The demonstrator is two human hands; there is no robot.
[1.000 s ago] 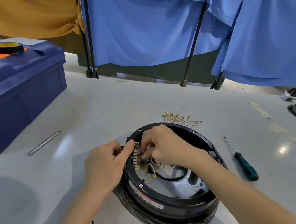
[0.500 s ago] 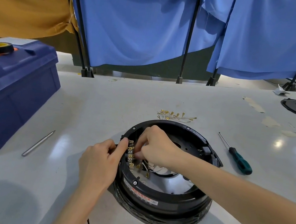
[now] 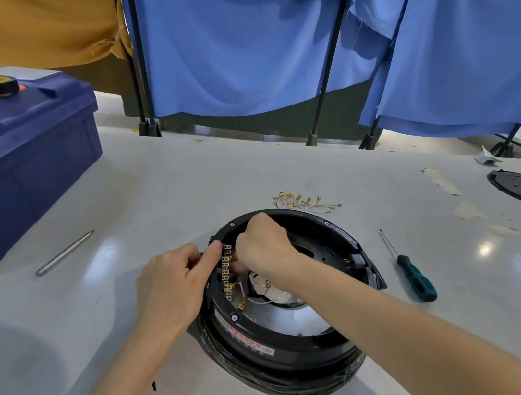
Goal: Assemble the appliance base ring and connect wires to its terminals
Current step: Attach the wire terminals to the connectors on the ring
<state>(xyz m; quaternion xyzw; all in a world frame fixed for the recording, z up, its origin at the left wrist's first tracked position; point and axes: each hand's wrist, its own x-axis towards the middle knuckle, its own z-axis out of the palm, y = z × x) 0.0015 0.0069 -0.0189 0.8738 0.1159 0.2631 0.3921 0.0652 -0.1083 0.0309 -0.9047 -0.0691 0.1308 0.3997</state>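
Pale glossy counter (image 3: 158, 188) lies under my hands: my left hand (image 3: 177, 283) grips the left rim of the black round plastic base ring (image 3: 279, 347), thumb beside its curved row of brass terminals (image 3: 226, 268). My right hand (image 3: 264, 249), reaching from inside the ring and nearer the row, is curled and pinches a thin white wire (image 3: 243, 289) end against it. That row runs along the rim toward me, so I judge the push goes outward to the left. Spare brass-tipped wires (image 3: 306, 203) lie just beyond the ring.
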